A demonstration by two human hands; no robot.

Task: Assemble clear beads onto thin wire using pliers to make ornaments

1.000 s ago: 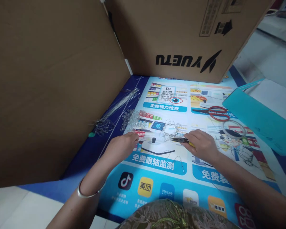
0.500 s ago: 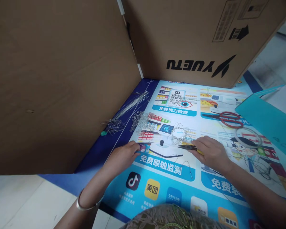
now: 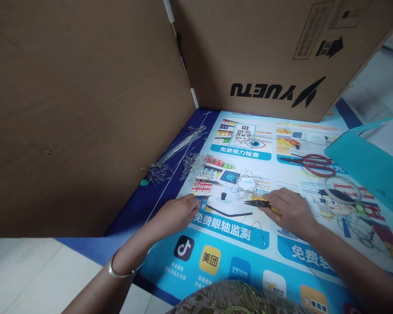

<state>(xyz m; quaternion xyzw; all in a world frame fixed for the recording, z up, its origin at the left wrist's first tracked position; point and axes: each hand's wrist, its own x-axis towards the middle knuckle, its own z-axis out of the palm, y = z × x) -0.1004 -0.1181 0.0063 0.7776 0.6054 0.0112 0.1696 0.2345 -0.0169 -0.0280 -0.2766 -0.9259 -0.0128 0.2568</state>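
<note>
Right hand grip closed round pliers; left hand flat on mat.

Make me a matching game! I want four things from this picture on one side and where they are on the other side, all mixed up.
Things:
1. red-handled scissors
2. heap of clear glass beads
3. dark needle-nose pliers
4. silver bangle

Places:
A. around the left wrist
B. on the printed poster, near the teal paper bag
C. in the right hand
D. beside the bundle of thin wire pins, ahead of the left hand

Pairs: 1-B, 2-D, 3-C, 4-A
</note>
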